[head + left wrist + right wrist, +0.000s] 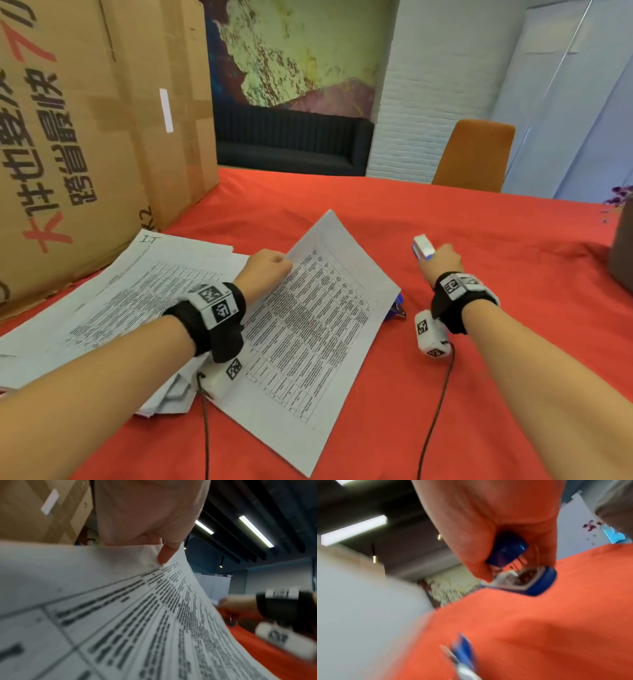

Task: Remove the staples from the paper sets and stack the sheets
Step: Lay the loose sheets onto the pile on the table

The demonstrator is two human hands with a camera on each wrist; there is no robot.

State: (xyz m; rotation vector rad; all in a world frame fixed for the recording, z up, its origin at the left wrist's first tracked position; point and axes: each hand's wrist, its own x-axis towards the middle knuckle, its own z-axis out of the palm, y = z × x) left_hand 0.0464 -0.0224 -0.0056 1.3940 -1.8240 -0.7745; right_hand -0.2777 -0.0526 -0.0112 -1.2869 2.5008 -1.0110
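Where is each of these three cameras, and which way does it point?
Head: on the head, looking forward and down at the red table; both forearms, left hand and right hand show.
Left wrist: looks along the palm; fingers pinch the sheet.
Right wrist: looks along the palm, blurred; the hand holds a blue tool.
Shared: head and left wrist both show the sheet and a cardboard box.

Left hand (265, 270): forearm extended, fingers (165, 553) curled, pinching. Right hand (442, 262): forearm extended, fingers curled in a closed grip. Black bands on both wrists.
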